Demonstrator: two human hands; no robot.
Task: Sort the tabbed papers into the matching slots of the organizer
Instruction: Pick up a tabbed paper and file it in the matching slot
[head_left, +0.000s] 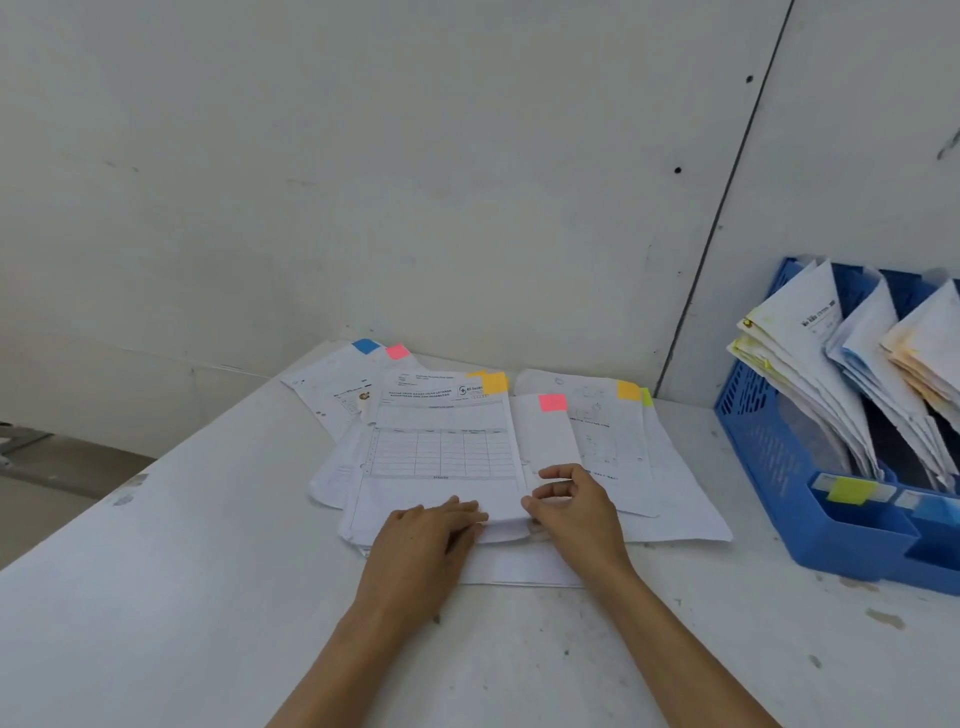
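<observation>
While the tabbed papers (441, 452) lay fanned in a loose pile at the far side of the bench (156, 597), their top ends reached almost to the wall (415, 182). Bare bench lay left of the pile up to the slanted left edge, and more lay between the pile and the person. The blue organizer (769, 467) stood well apart on the right, by the wall. Its slots held leaning sheets, and its right side ran out of view. The left grip (431, 530) lay flat, fingers straight, pressing the near edge of the top printed form. The right grip (571, 506) was narrow, fingers curled and thumb pinching the pile just beside the form's right edge, below the pink tab (552, 402). Which sheet it held could not be told.
</observation>
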